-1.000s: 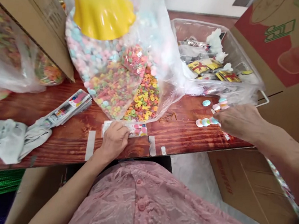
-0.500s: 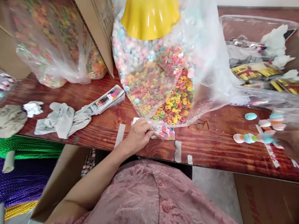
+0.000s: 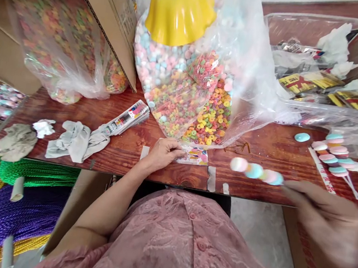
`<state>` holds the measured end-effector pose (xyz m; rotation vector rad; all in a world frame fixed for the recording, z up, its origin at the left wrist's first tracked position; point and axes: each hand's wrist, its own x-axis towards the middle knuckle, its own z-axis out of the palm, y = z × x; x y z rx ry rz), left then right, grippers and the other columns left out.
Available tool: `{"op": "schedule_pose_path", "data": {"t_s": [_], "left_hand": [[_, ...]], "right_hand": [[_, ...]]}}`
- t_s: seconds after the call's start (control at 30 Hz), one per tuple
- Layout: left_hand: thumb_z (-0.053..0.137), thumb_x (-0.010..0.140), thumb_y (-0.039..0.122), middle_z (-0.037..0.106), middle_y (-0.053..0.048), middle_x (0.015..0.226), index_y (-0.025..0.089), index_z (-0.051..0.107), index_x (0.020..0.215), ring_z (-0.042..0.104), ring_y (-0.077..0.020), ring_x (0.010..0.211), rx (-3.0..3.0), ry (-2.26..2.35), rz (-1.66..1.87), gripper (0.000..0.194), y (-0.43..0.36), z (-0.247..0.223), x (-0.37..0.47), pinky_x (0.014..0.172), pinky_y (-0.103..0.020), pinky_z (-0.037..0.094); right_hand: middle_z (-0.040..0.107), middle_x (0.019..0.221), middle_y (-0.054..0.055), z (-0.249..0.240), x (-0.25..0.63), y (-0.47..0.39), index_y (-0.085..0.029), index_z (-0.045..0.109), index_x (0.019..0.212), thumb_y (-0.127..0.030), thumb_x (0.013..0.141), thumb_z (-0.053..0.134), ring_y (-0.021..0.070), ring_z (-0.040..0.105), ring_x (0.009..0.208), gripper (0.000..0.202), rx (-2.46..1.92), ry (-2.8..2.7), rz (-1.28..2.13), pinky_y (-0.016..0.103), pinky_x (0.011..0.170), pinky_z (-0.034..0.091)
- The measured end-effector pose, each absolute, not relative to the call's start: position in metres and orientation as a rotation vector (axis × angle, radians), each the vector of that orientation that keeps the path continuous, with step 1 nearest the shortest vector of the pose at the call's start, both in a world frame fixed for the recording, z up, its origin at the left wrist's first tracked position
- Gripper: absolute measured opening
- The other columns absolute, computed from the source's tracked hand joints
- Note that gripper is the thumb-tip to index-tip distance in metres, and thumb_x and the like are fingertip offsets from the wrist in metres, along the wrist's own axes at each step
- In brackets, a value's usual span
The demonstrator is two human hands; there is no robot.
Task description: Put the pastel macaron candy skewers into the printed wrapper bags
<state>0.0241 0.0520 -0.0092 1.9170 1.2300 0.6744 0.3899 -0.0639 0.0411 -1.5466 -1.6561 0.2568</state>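
Note:
My right hand (image 3: 327,224), smeared by motion, is shut on a marshmallow skewer (image 3: 255,171) at its right end. Pastel marshmallows and small rings are threaded along it, pointing left over the table. My left hand (image 3: 164,154) has its fingers closed at the left end of a printed plastic wrapper (image 3: 196,156), which lies flat near the table's front edge. More marshmallow skewers (image 3: 340,150) lie together at the right, their white sticks toward the front, with one loose blue marshmallow (image 3: 302,137) beside them.
Behind my left hand lies a clear bag of ring candies and marshmallows (image 3: 213,116), a yellow fluted bowl (image 3: 181,12) on top. A stack of wrappers (image 3: 127,119) and white gloves (image 3: 78,141) lie left. A clear plastic bin (image 3: 300,103) stands back right; a cardboard box (image 3: 109,25) back left.
My right hand has lifted a marshmallow skewer from the group at the right and brought it left and toward me. My left hand stays at the wrapper.

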Motion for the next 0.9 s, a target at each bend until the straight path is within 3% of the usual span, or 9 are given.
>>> {"op": "schedule_pose_path", "data": {"t_s": [0.17, 0.53, 0.67, 0.9], "left_hand": [[0.069, 0.082, 0.025, 0.064, 0.001, 0.068, 0.017, 0.074, 0.071, 0.057, -0.0112, 0.066, 1.87, 1.253, 0.685, 0.015, 0.052, -0.009, 0.026, 0.065, -0.025, 0.041], [0.07, 0.084, 0.025, 0.065, 0.0, 0.07, 0.017, 0.074, 0.071, 0.058, -0.0119, 0.068, 1.911, 1.252, 0.721, 0.015, 0.048, -0.01, 0.027, 0.068, -0.026, 0.04], [0.071, 0.083, 0.024, 0.065, 0.0, 0.071, 0.017, 0.073, 0.07, 0.058, -0.0126, 0.069, 1.919, 1.268, 0.727, 0.015, 0.046, -0.009, 0.029, 0.068, -0.026, 0.04], [0.071, 0.082, 0.023, 0.065, -0.001, 0.071, 0.017, 0.073, 0.071, 0.058, -0.0129, 0.069, 1.913, 1.29, 0.756, 0.013, 0.043, -0.011, 0.028, 0.069, -0.027, 0.041]], "right_hand": [[0.074, 0.078, 0.0, -0.004, 0.326, -0.044, -0.024, 0.073, 0.086, -0.023, 0.088, 0.064, 0.0147, 0.069, 0.064, 0.009, -1.404, -1.783, 0.299, 0.024, 0.06, 0.057], [0.074, 0.082, 0.001, -0.018, 0.327, -0.057, -0.023, 0.07, 0.099, -0.009, 0.087, 0.055, 0.0129, 0.068, 0.069, 0.024, -1.331, -2.094, -0.16, 0.024, 0.064, 0.052], [0.074, 0.081, 0.001, -0.021, 0.326, -0.064, -0.024, 0.07, 0.101, -0.008, 0.084, 0.058, 0.0121, 0.068, 0.066, 0.026, -1.272, -2.098, -0.387, 0.024, 0.065, 0.052], [0.074, 0.081, 0.002, -0.017, 0.33, -0.069, -0.024, 0.067, 0.107, -0.009, 0.082, 0.067, 0.0156, 0.07, 0.067, 0.029, -1.339, -1.892, -0.378, 0.026, 0.065, 0.056]]}}
